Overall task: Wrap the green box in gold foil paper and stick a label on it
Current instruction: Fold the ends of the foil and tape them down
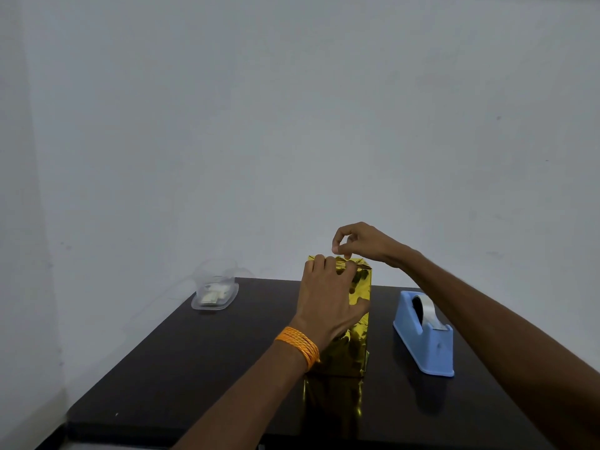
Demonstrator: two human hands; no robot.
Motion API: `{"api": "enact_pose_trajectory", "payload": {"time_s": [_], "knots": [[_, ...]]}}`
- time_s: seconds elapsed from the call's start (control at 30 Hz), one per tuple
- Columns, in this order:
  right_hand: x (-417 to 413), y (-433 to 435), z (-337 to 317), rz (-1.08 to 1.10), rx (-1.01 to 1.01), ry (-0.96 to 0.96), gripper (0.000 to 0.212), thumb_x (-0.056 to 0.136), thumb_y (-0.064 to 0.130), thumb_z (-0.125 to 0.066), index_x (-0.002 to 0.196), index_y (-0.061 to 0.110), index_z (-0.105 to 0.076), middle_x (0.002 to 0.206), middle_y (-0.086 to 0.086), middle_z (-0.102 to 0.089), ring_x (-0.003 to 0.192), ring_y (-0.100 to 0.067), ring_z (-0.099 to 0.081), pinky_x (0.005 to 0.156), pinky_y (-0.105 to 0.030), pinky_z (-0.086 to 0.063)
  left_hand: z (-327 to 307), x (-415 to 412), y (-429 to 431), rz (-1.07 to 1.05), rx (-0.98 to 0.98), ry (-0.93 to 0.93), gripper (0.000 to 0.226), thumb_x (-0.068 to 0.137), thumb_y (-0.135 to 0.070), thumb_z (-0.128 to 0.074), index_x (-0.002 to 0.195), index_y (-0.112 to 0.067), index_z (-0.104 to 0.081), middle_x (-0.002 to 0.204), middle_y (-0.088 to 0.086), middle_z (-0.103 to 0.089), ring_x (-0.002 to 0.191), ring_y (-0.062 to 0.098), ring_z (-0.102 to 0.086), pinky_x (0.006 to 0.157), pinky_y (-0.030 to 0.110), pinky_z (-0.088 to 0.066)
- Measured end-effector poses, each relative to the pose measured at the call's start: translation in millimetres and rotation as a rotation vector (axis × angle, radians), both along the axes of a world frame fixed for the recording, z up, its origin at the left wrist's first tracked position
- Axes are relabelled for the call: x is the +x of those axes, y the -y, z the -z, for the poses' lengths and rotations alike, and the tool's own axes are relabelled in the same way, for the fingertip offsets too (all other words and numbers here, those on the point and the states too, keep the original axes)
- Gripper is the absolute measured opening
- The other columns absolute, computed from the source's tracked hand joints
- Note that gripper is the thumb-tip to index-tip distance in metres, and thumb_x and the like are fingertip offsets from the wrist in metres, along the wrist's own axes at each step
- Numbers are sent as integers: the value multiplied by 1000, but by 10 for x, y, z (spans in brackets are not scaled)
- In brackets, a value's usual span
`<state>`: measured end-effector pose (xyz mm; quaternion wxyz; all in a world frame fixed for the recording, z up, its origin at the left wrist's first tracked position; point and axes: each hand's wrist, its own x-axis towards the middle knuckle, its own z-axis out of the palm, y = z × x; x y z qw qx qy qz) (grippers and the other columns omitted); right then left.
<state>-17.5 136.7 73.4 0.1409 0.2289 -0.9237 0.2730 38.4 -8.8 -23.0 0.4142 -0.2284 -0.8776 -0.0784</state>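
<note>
The box (pixel 357 306) stands upright in the middle of the dark table, fully covered in gold foil; no green shows. My left hand (pixel 324 300) lies flat against its near face, fingers curled over the top edge, an orange thread band on the wrist. My right hand (pixel 357 241) hovers at the box's top, thumb and forefinger pinched together just above the folded foil; whether a bit of tape sits between them is too small to tell. No label is visible on the box.
A blue tape dispenser (pixel 425 336) stands right of the box. A clear plastic container (pixel 216 287) with small white pieces sits at the table's (pixel 194 368) far left corner, near the wall. The box reflects in the glossy tabletop.
</note>
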Motion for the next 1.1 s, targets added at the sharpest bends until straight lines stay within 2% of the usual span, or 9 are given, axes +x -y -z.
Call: {"api": "enact_pose_trajectory", "payload": {"time_s": [0.23, 0.37, 0.47, 0.57, 0.63, 0.8, 0.9, 1.03, 1.1], "knots": [[-101, 15, 44, 14, 111, -5, 10, 91, 14, -66, 85, 20, -71, 63, 22, -62, 59, 0, -55, 63, -17, -42, -1, -12, -7, 10, 13, 9, 59, 83, -59, -46, 129, -22, -50, 121, 9, -56, 107, 24, -46, 95, 41, -39], [-172, 4, 28, 59, 180, -11, 1, 89, 25, -71, 89, 26, -70, 91, 13, -65, 73, -5, -57, 72, -24, -45, -8, -14, -8, 6, 6, 13, 60, 85, -58, -46, 132, -21, -48, 124, 10, -55, 111, 25, -46, 98, 42, -37], [-214, -35, 10, 192, 255, -52, 33, 83, 50, -75, 108, 30, -67, 126, 6, -59, 103, -15, -58, 90, -34, -49, -8, -9, -15, 3, -5, 14, 62, 86, -58, -46, 136, -22, -46, 128, 9, -53, 113, 25, -44, 100, 42, -36], [-182, -94, 35, 350, 386, -47, 56, 82, 68, -64, 118, 26, -65, 135, 0, -56, 119, -23, -54, 96, -40, -47, 3, -10, 1, 0, -11, -1, 61, 84, -58, -46, 132, -21, -49, 126, 11, -55, 112, 26, -46, 98, 44, -38], [-181, -148, 135, 376, 291, 28, 59, 82, 70, -60, 115, 22, -67, 135, -5, -57, 118, -24, -54, 95, -39, -47, 8, -10, -8, -2, -16, -22, 59, 83, -57, -46, 128, -20, -51, 121, 12, -57, 107, 27, -47, 95, 44, -39], [-95, -243, 369, 358, -262, 288, 55, 87, 66, -59, 90, 11, -63, 81, -4, -54, 60, -12, -42, 53, -22, -35, 2, 2, -11, -12, -19, -35, 61, 81, -57, -44, 128, -18, -51, 110, 11, -57, 102, 26, -46, 92, 44, -39], [-28, -228, 332, 291, -473, 343, 50, 90, 58, -63, 108, 12, -68, 92, -6, -61, 70, -15, -54, 61, -24, -47, 4, -5, 10, -16, -36, -34, 61, 82, -57, -44, 129, -19, -49, 111, 11, -55, 103, 26, -44, 93, 44, -38], [-47, -134, 366, 217, -451, 395, 28, 84, 44, -75, 104, 24, -73, 111, -4, -69, 102, -23, -64, 89, -39, -56, 3, -30, 13, -28, -40, -33, 61, 82, -57, -40, 128, -18, -48, 108, 9, -56, 100, 24, -43, 91, 41, -38], [-52, -130, 444, 202, -556, 447, 27, 82, 39, -76, 104, 23, -75, 112, -5, -70, 104, -25, -65, 85, -37, -55, -18, -19, 21, -21, -61, -30, 63, 84, -58, -37, 132, -19, -46, 106, 8, -56, 99, 23, -43, 91, 40, -37]]}}
